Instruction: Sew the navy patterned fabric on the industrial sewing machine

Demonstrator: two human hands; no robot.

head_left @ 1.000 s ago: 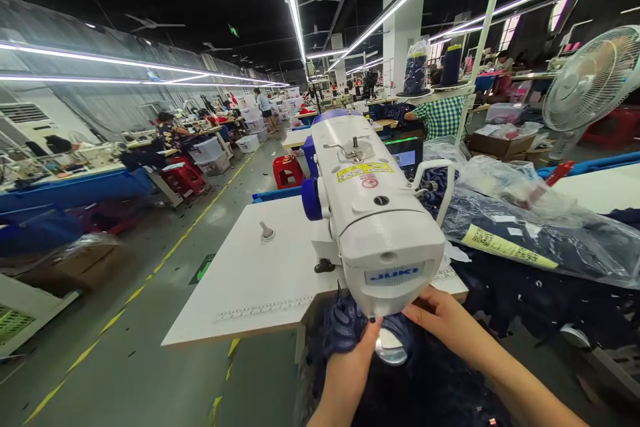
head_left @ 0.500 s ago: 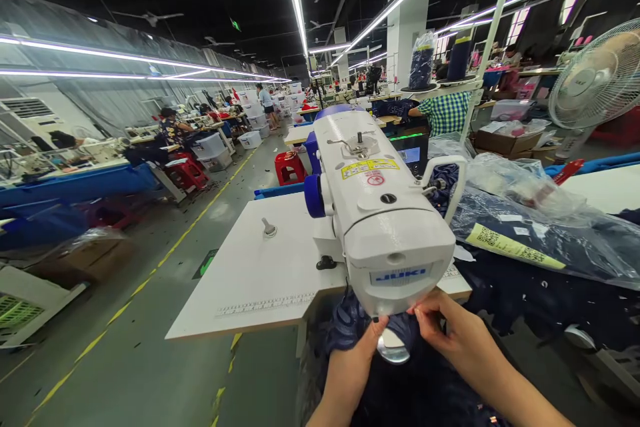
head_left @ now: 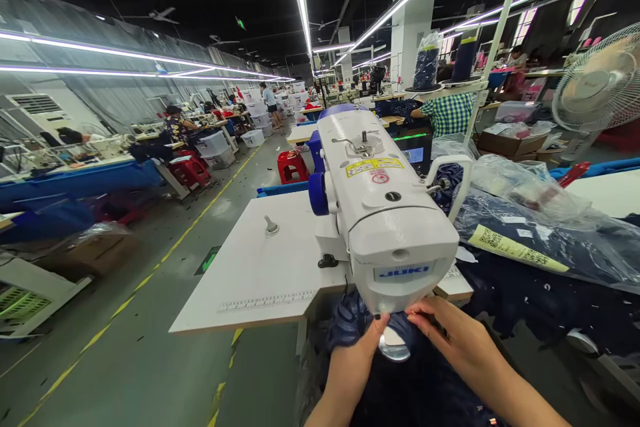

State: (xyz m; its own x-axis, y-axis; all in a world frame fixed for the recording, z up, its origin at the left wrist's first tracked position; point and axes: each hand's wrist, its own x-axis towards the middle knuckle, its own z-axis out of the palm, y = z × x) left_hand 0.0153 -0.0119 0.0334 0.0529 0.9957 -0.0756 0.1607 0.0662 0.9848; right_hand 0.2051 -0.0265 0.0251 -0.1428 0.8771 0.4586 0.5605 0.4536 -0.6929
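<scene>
A white JUKI sewing machine [head_left: 400,230] stands right in front of me. Dark navy fabric [head_left: 345,327] is bunched around the narrow bed under its head and hangs down toward me. On the left, my left hand [head_left: 357,353] grips this fabric, thumb up by the machine head's lower edge; its other fingers are hidden. My right hand [head_left: 450,330] pinches at the fabric with thumb and forefinger, just under the head's right side. Between the hands shows the shiny metal end of the bed [head_left: 395,349]. The needle is hidden behind the head.
A white table [head_left: 260,267] with a printed ruler extends left of the machine. To the right lie plastic-bagged navy garments [head_left: 590,247] with a yellow label. A fan [head_left: 600,80] and thread cones [head_left: 463,57] stand behind. A red stool [head_left: 293,167] and co-workers are farther off.
My right hand's fingers have shifted slightly left and down along the fabric, and their pose is a little more stretched. My left hand stays in place. The view has tilted slightly.
</scene>
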